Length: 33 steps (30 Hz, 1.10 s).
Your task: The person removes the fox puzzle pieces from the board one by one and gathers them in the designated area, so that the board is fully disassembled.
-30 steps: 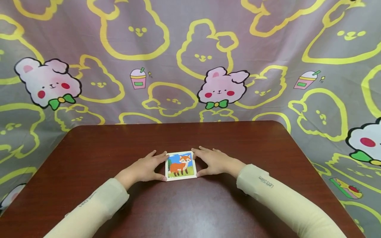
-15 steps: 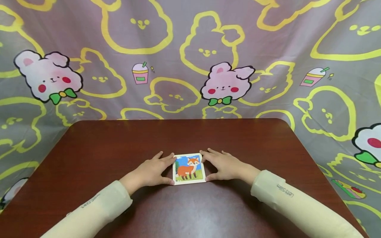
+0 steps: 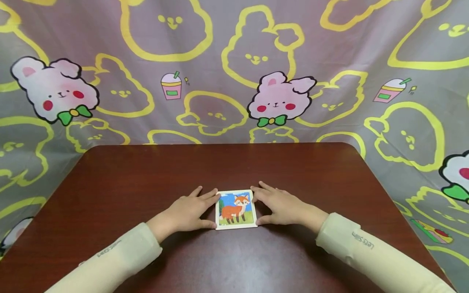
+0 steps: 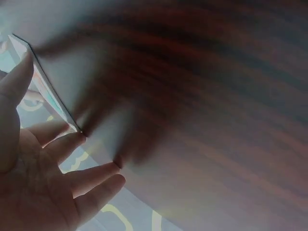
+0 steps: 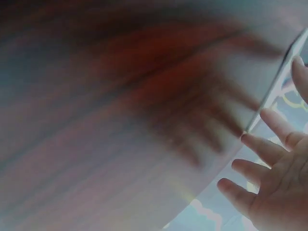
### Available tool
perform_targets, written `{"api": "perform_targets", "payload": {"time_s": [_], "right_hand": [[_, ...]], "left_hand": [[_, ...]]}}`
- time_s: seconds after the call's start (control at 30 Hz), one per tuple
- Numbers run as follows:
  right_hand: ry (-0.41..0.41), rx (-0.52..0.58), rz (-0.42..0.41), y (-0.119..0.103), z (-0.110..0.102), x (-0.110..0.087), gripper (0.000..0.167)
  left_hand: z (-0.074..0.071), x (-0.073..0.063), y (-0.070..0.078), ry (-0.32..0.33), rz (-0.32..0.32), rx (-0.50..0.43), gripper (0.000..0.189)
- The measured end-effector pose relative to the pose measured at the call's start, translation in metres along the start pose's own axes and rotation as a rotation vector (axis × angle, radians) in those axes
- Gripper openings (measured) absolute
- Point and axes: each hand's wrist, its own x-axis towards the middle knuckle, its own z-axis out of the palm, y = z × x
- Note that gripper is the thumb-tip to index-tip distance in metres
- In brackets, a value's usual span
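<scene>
A thin square picture board [image 3: 236, 209] with a white border and an orange fox on it lies flat on the brown table. At its left side is my left hand [image 3: 187, 211], the thumb tip at the near corner and the index fingertip at the far corner. Mirroring this, my right hand [image 3: 282, 207] touches the right side with thumb and index finger, its other fingers spread beyond. In the left wrist view the board's edge [image 4: 57, 94] runs between thumb and fingertips. The right wrist view has the opposite edge [image 5: 273, 87] beside the fingertips.
The brown table [image 3: 176, 162] has rounded far corners and a glossy top. Right behind it hangs a grey cloth [image 3: 216, 85] printed with yellow outlines and rabbit faces. Pale sleeves cover both forearms.
Both hands and the fox board have slid together toward me and slightly right across the table. The head view has shifted a little. The fingers keep their places at the board's sides.
</scene>
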Motion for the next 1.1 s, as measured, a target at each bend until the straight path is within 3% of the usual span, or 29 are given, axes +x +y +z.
{"api": "perform_targets", "payload": {"time_s": [0.13,0.33,0.5,0.73,1.1], "right_hand": [[0.052,-0.001,-0.058,-0.003,-0.007,0.006,0.037],[0.053,0.018,-0.071,-0.018,-0.015,0.029,0.036],[0.011,0.056,-0.056,-0.028,-0.013,0.05,0.033],[-0.037,0.074,-0.04,-0.038,-0.01,0.074,0.032],[-0.085,0.078,-0.047,-0.036,-0.004,0.09,0.029]], "left_hand": [[-0.002,0.0,-0.003,0.026,0.008,-0.004,0.09],[-0.003,0.003,-0.005,0.113,0.016,0.027,0.094],[-0.004,0.005,-0.002,0.089,0.01,0.057,0.099],[-0.004,0.006,-0.003,0.106,0.007,0.11,0.097],[-0.002,0.007,-0.003,0.094,0.0,0.12,0.096]]}}
